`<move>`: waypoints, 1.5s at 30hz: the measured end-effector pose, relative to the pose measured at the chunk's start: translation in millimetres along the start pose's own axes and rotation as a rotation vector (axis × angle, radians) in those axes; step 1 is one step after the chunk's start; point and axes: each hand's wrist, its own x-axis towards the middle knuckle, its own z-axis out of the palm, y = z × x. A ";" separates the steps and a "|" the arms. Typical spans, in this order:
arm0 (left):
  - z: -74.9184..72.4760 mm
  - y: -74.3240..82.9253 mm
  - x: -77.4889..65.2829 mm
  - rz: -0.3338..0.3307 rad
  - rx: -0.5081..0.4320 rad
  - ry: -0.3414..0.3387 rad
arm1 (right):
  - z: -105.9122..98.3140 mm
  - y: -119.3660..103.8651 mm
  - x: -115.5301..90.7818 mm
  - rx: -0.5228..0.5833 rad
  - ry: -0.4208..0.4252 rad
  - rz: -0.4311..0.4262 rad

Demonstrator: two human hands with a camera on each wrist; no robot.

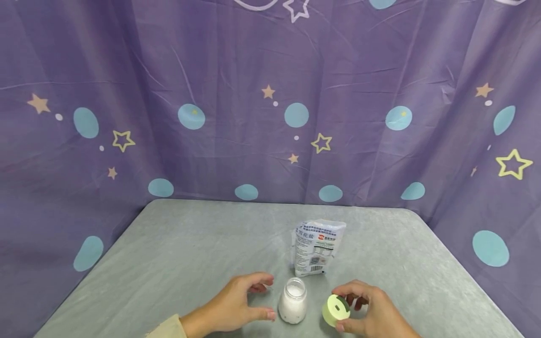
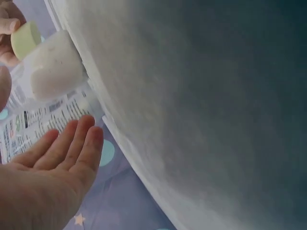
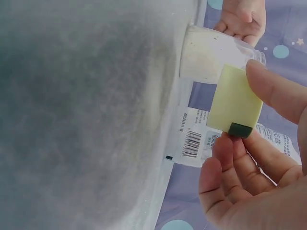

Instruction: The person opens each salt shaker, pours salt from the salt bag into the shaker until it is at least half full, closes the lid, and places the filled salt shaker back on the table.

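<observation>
A small glass jar (image 1: 292, 303) stands uncapped on the table, with white grains inside. To its left is my left hand (image 1: 238, 303), thumb and fingers spread apart and holding nothing. My right hand (image 1: 365, 310) pinches a pale green lid (image 1: 336, 311) with a dark green flap, to the right of the jar. In the right wrist view the thumb lies on one side of the lid (image 3: 235, 100) and fingertips touch the flap side. Behind the jar, a white printed salt bag (image 1: 317, 249) stands upright.
A grey cloth covers the table (image 1: 203, 244). Purple curtain (image 1: 236, 117) with stars and blue dots hangs behind the table's far edge and along both sides.
</observation>
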 end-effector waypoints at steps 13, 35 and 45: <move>10.3 5.9 6.7 -0.106 -0.098 -0.051 | 6.5 0.3 3.2 -0.008 0.142 -0.304; 24.1 8.1 17.9 -0.125 -0.104 0.013 | 5.2 -17.6 10.4 0.076 0.140 -0.222; 29.9 7.6 23.0 -0.141 -0.102 0.011 | 4.0 -24.3 11.8 0.083 0.146 -0.133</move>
